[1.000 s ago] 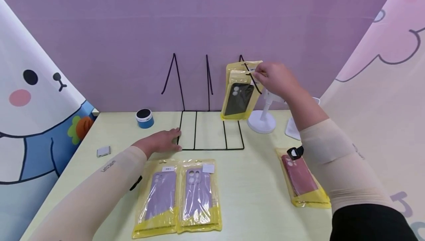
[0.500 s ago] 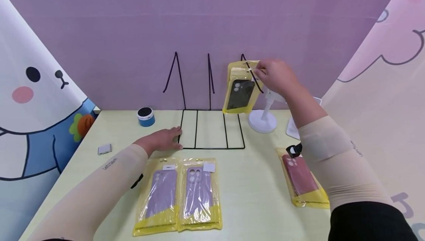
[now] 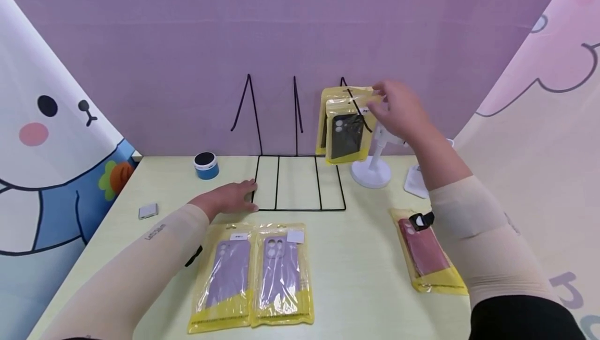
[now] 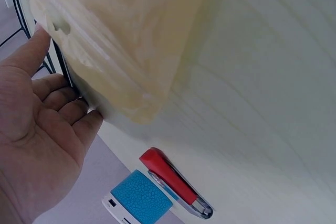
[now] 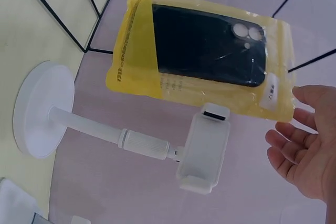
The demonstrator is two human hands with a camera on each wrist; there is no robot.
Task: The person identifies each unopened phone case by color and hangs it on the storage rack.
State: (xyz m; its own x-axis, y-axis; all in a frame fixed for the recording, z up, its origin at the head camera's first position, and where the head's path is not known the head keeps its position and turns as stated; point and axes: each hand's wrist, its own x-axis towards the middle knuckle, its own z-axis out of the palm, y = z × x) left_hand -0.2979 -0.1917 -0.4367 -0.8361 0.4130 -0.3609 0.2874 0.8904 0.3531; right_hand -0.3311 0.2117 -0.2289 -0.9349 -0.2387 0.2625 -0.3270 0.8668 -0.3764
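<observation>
My left hand [image 3: 229, 198] rests at the left side of a black wire rack's base [image 3: 300, 210], thumb near the front corner and fingertips at the wire. A dark phone case in a clear-and-yellow bag [image 3: 347, 134] hangs from the rack's right hook [image 3: 358, 108], in front of another bag [image 3: 323, 121]. In the right wrist view this front bag [image 5: 210, 51] is tilted, with the hook's end at its top edge. My right hand [image 3: 398, 108] is beside the bag's upper right corner, thumb and forefinger apart and the other fingers loosely bent.
Two bagged purple cases [image 3: 281, 277] lie in front of the rack, a bagged red case [image 3: 424, 251] at right. Behind stand a white phone stand [image 3: 370, 173] and a blue speaker [image 3: 206, 165]. In the left wrist view a red-handled tool [image 4: 170, 177] lies beside the speaker.
My right hand has moved slightly right, its thumb and forefinger coming apart at the bag's corner. The front bag has shifted right and hangs from the hook. My left hand has stayed in place.
</observation>
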